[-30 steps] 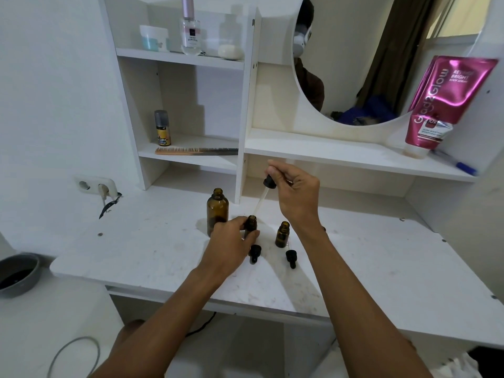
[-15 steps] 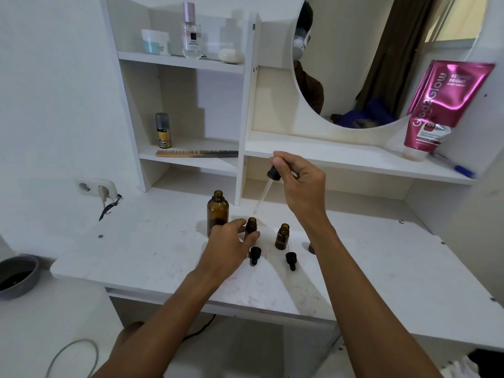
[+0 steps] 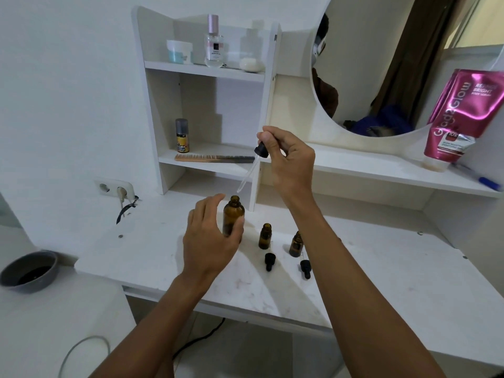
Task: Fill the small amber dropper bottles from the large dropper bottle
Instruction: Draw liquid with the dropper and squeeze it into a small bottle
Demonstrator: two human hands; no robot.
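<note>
Lower left of frame: grey bowl (image 3: pixel 28 271) on a low white surface. Wall socket (image 3: pixel 114 188) above it, left of the desk (image 3: pixel 381 268).

Shelf unit, upper centre-left: jar (image 3: pixel 179 51) and perfume bottle (image 3: pixel 214 42) on the top shelf. Small spray can (image 3: pixel 182 135) and comb (image 3: pixel 214 158) on the shelf below.

Left hand (image 3: pixel 210 238), centre: loose and mostly open, fingers spread, cupped around the large amber bottle (image 3: pixel 233 214). Thumb lies across the lower front of the bottle. Index finger is off the neck, gap visible. No closed grip.

Large bottle stands upright on the desk, uncapped, at the foot of the shelf divider.

Right hand (image 3: pixel 289 159), above centre: thumb and fingertips pinch the black bulb of the dropper (image 3: pixel 261 150). Its glass pipette (image 3: pixel 246 175) slants down-left, tip just above the large bottle's mouth, not inside. Liquid level in the pipette not readable.

Right of the large bottle: first small amber bottle (image 3: pixel 265 237) and second small amber bottle (image 3: pixel 296 245), both upright and open on the desk. The second is partly behind the right forearm. A small black dropper cap lies on the desk in front of each: (image 3: pixel 270 260) and (image 3: pixel 305 268).

Upper right: round mirror (image 3: pixel 381 64). Pink tube (image 3: pixel 461 118) stands cap-down on the long shelf, blue pen (image 3: pixel 489 183) beside it.
</note>
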